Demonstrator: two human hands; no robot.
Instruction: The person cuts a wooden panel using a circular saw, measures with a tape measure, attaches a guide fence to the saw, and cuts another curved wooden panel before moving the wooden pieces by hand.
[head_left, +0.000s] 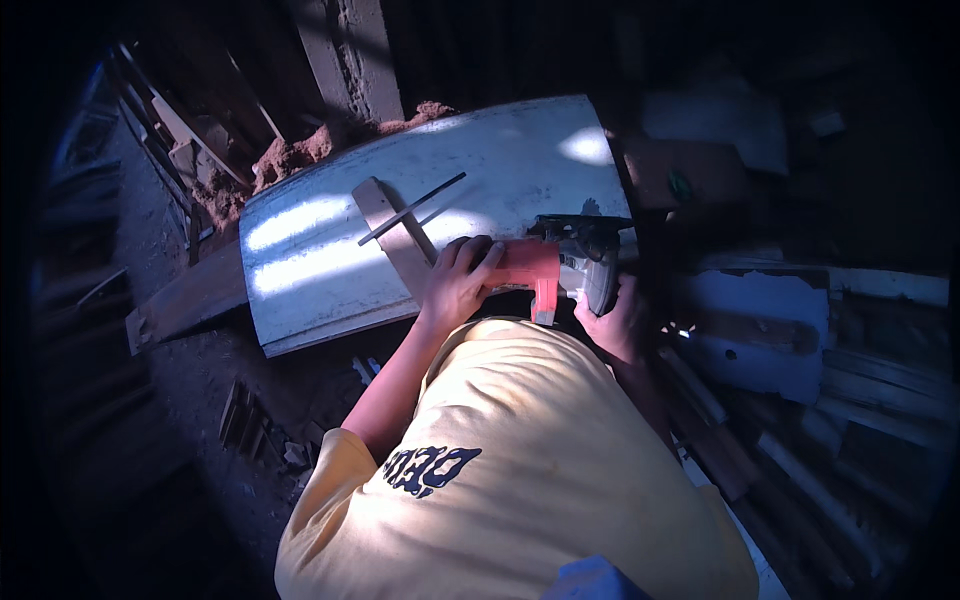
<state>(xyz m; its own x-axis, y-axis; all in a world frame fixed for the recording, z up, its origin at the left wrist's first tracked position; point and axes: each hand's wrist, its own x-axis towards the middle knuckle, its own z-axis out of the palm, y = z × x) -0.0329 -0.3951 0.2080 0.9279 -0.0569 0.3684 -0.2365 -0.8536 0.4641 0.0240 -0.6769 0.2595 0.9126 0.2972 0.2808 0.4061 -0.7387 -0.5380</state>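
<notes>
Here at the near right of the pale desk [490, 160], the red and black tool [527, 262] is sitting right in front of the yellow shirt [560, 440], and both hands are working on it. The left hand [463, 277] is curling over the red body, fingers bent and closed around it. Over on the other side, the right hand [614, 318] is wrapping the dark handle; shadow is swallowing some of its fingers, but it is clearly holding on. The tool's dark flat plate is facing away from the person, and whether it is touching the desk, I cannot tell.

Just left of the tool, a wood strip [400, 240] is lying aslant, its near end running down toward the left wrist. A thin dark rod [412, 209] is crossing over that strip and throwing a shadow onto the desk. Bright patches of sunlight are striping the white top.

Beyond the far edge, reddish crumbly stuff [295, 157] is heaping up near a rough post [350, 60]. Away to the right, a pale panel [765, 305] is lying among long planks [885, 285], most of them sinking into gloom.
</notes>
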